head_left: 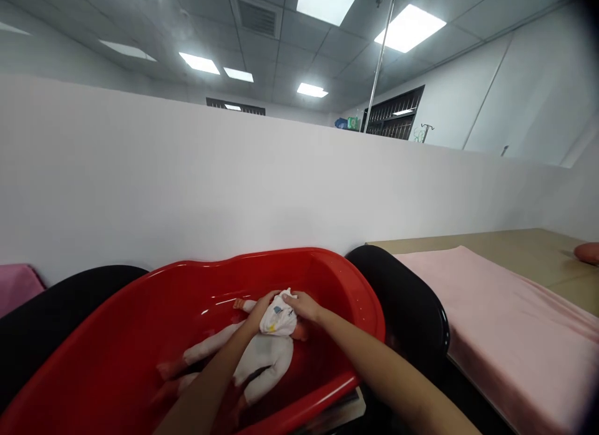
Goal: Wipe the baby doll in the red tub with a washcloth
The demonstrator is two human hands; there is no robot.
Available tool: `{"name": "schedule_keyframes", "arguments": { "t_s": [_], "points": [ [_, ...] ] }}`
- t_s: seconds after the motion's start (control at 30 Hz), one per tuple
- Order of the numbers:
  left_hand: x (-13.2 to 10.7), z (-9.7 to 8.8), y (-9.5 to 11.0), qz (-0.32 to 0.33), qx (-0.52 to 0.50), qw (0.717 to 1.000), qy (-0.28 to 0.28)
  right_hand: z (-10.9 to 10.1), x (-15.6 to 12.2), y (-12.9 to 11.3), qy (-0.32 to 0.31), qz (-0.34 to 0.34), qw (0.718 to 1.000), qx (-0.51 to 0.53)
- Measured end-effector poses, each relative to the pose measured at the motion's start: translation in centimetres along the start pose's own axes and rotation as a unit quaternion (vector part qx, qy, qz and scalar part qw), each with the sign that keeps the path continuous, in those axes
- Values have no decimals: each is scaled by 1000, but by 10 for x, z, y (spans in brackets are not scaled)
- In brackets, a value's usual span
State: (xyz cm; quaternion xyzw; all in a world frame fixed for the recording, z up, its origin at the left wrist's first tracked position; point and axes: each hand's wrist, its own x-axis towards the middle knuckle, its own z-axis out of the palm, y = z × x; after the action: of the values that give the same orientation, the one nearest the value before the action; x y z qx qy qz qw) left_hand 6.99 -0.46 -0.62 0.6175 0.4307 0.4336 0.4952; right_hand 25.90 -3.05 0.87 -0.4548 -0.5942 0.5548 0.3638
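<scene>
My left hand (267, 301) and my right hand (305, 305) both grip the upper edge of a small white printed baby garment (279, 316), one on each side. Its print has blue, yellow and dark figures. The garment lies over the upper body of a baby doll (266, 354) in white clothing, inside a red tub (309, 257). That doll's head is hidden. Beside it, white-clad legs (213, 344) reach to the left, seemingly of a second doll, partly behind my left forearm. A small doll hand (239, 304) shows left of my left hand.
Black rounded supports stand at the tub's left (70, 304) and right (397, 291). On the right, a pink cloth (505, 322) covers part of a tan bed (515, 241). A low white wall (210, 179) runs behind the tub. A pink-purple cloth (19, 288) shows at far left.
</scene>
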Motion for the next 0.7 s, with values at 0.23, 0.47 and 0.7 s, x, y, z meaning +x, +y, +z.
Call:
{"name": "schedule_keyframes", "arguments": {
  "t_s": [0.23,0.47,0.7],
  "points": [
    [8,-33,11,6,-61,997,49,6,6,7,-58,-32,962,263],
    [-3,-4,-8,135,243,953,-116,-2,14,15,-94,52,936,334],
    [-4,-3,-15,161,252,949,-96,-13,1,-4,-138,19,976,169]
  ]
}}
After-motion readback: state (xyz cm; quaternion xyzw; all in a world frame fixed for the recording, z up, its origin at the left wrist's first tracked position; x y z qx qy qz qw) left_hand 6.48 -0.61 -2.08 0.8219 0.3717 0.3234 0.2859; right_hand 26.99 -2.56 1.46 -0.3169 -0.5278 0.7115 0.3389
